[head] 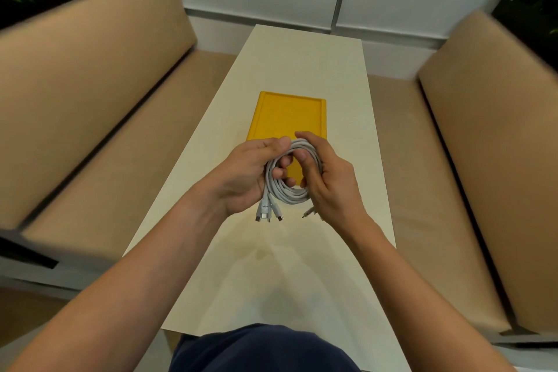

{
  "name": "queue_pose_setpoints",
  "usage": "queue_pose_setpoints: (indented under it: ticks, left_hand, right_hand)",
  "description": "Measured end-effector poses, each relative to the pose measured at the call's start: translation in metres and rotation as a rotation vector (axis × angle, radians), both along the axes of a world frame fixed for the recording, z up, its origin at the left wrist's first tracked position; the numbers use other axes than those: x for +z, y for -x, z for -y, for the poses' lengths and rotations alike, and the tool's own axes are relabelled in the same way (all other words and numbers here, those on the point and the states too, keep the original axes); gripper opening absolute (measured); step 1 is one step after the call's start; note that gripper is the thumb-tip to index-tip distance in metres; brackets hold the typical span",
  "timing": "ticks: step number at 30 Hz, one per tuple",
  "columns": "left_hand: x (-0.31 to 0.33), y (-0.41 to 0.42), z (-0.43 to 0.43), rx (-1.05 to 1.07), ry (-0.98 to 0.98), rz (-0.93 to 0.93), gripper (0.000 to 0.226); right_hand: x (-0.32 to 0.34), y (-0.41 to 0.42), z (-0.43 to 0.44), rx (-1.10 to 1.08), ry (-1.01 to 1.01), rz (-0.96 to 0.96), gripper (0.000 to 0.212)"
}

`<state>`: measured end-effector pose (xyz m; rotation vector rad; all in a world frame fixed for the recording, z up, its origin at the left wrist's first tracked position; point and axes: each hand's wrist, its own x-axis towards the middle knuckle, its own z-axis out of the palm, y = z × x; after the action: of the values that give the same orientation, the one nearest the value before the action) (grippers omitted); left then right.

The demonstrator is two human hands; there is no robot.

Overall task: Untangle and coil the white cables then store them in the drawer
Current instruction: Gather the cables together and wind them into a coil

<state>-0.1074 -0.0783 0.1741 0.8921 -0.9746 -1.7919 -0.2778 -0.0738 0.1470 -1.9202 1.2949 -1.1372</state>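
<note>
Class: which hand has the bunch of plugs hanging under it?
The left hand: plugs from the cable coil dangle below it; by the right hand, one thin end.

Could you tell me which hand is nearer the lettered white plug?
Left. The left hand sits just beside the lettered white plug; the right hand holds the cable coil opposite.
</note>
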Motion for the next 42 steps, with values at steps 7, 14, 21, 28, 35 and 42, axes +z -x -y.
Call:
queue_pose_setpoints:
  ticks: [7, 14, 21, 28, 35, 42]
  left_hand:
    - [-0.009, 0.001, -0.002, -0.041, 0.018, 0.040, 0.029]
    - [0.005, 0.013, 0.001, 0.084, 0.032, 0.077, 0.021]
    - [0.018, 0.014, -0.010, -0.074, 0.129, 0.014, 0.024]
    - [0.014, 0.005, -0.007, -0.055, 0.205, 0.016, 0.016]
    - [0.015, -0.012, -0.010, -0.101, 0.244, 0.128, 0.029]
    - [0.023, 0.006, -0.039, -0.013, 0.516, 0.554, 0.021]
  right_hand:
    - [0.000, 0.010, 0.000, -0.025, 0.025, -0.103, 0.032]
    - [0.012, 0.013, -0.001, 0.092, -0.077, -0.113, 0.048]
    - [0.013, 0.008, -0.028, 0.193, -0.167, 0.604, 0.046]
    - [0.030, 0.008, -0.023, 0.213, -0.297, 0.635, 0.046]
    - [0.029, 0.015, -0.019, 0.247, -0.291, 0.514, 0.034]
    - [0.032, 0.011, -0.035, 0.175, 0.004, 0.366, 0.032]
